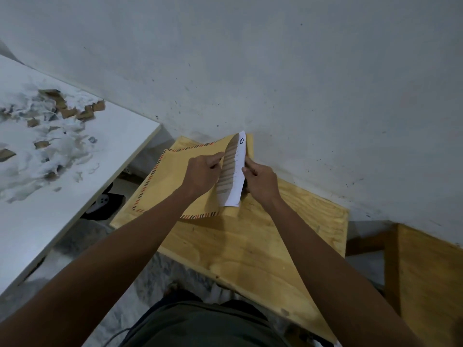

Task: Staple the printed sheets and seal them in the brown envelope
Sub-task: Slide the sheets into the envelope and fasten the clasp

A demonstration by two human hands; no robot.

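A brown envelope (170, 181) with a red-and-black striped border lies flat on the wooden table (250, 246), near the wall. The printed sheets (231, 171) stand curled upright at the envelope's right end, their white back to the right and printed lines to the left. My left hand (203, 171) pinches the sheets' left side, resting over the envelope. My right hand (260, 181) grips the sheets from the right. A small dark thing shows under my right hand; I cannot tell what it is.
A white table (75, 171) at the left carries torn white paper and brown cardboard scraps. The grey wall (275, 71) runs right behind the wooden table. A second wooden piece (426, 284) stands at the lower right. A dark object lies on the floor between the tables.
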